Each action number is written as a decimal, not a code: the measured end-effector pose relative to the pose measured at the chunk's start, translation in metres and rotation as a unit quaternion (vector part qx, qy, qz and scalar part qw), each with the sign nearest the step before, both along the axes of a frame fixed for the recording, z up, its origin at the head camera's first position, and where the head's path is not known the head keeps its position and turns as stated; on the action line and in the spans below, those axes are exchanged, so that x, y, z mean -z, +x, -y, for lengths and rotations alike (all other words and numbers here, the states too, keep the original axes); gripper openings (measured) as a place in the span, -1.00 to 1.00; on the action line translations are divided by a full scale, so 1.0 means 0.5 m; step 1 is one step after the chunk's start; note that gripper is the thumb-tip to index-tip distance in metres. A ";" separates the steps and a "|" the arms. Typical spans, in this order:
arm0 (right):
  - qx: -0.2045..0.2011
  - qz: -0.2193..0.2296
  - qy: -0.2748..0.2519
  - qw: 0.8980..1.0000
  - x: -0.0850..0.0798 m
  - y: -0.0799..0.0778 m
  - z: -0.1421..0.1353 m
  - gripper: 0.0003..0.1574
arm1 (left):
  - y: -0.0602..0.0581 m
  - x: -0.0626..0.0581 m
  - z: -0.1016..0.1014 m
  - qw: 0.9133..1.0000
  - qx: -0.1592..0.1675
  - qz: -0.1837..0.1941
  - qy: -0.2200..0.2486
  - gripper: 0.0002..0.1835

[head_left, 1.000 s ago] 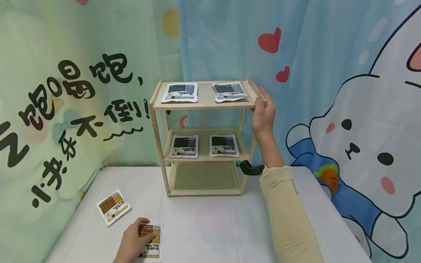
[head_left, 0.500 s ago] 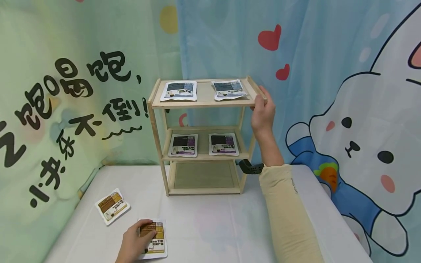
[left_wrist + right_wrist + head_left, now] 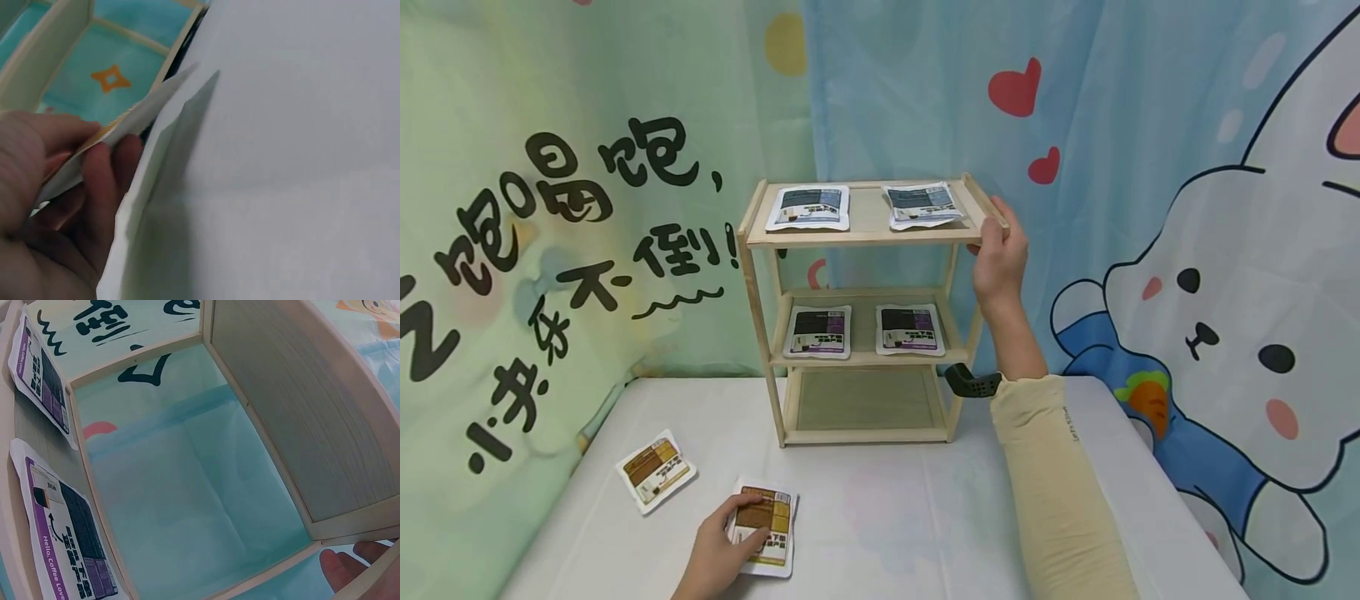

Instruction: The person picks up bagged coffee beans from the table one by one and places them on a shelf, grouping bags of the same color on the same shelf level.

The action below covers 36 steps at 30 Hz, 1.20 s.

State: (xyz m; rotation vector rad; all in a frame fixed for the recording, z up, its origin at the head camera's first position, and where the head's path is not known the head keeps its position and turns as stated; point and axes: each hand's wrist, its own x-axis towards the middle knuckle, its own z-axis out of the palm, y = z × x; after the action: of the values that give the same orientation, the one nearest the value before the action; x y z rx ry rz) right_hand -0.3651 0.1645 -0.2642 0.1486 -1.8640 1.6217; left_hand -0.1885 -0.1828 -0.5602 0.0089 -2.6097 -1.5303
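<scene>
My left hand (image 3: 718,537) pinches a brown-and-white coffee packet (image 3: 775,533) between thumb and fingers, low over the front of the table. In the left wrist view the held packet (image 3: 147,103) is seen edge-on, with a second white edge (image 3: 134,206) beyond the fingers. Up at the right end of the small wooden shelf (image 3: 865,240), my right hand (image 3: 1002,262) grips the top tier's side. Two blue-labelled packets (image 3: 810,208) lie on that tier. The middle tier bears two purple-labelled packets (image 3: 818,332), also shown in the right wrist view.
Another brown-and-white packet (image 3: 657,472) lies on the white tablecloth (image 3: 880,517), left of the shelf. The bottom tier (image 3: 865,400) shows its bare board. Printed curtains (image 3: 895,100) hang close behind and beside the table.
My left hand has moved forward and to the right across the front of the table with the brown-and-white packet. The right hand stays on the shelf.
</scene>
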 end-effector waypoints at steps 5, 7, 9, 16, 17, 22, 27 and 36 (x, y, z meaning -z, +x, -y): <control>0.003 0.002 0.001 1.000 0.001 -0.002 0.001 -0.34 | -0.007 -0.014 -0.024 0.999 -0.026 -0.030 0.028 -0.53; 0.001 0.001 0.001 1.000 0.001 -0.002 0.002 -0.34 | -0.015 -0.020 -0.033 0.998 -0.034 -0.040 0.036 -0.52; -0.003 0.001 -0.002 1.000 0.001 -0.002 0.002 -0.33 | -0.024 -0.026 -0.040 0.997 -0.041 -0.050 0.049 -0.51; 0.004 0.009 0.001 1.000 -0.005 0.006 0.007 -0.34 | -0.061 -0.050 -0.084 0.992 -0.048 -0.058 0.096 -0.51; 0.006 0.008 0.002 1.000 -0.005 0.005 0.006 -0.34 | -0.067 -0.052 -0.091 0.992 -0.045 -0.061 0.106 -0.51; 0.003 -0.002 0.004 1.000 0.002 -0.003 0.001 -0.34 | -0.093 -0.061 -0.119 0.988 -0.036 -0.073 0.128 -0.54; 0.004 0.000 0.001 1.000 0.003 0.000 0.000 -0.34 | -0.121 -0.066 -0.137 0.985 -0.024 -0.092 0.140 -0.59; -0.020 -0.002 -0.012 1.000 -0.002 0.004 0.000 -0.34 | -0.180 -0.083 -0.157 0.983 -0.015 -0.108 0.147 -0.61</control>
State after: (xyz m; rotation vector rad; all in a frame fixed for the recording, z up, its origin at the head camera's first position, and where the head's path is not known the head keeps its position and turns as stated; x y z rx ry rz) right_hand -0.3630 0.1644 -0.2632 0.1785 -1.8492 1.6688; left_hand -0.2782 -0.1041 -0.5189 -0.0875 -2.1929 -1.7810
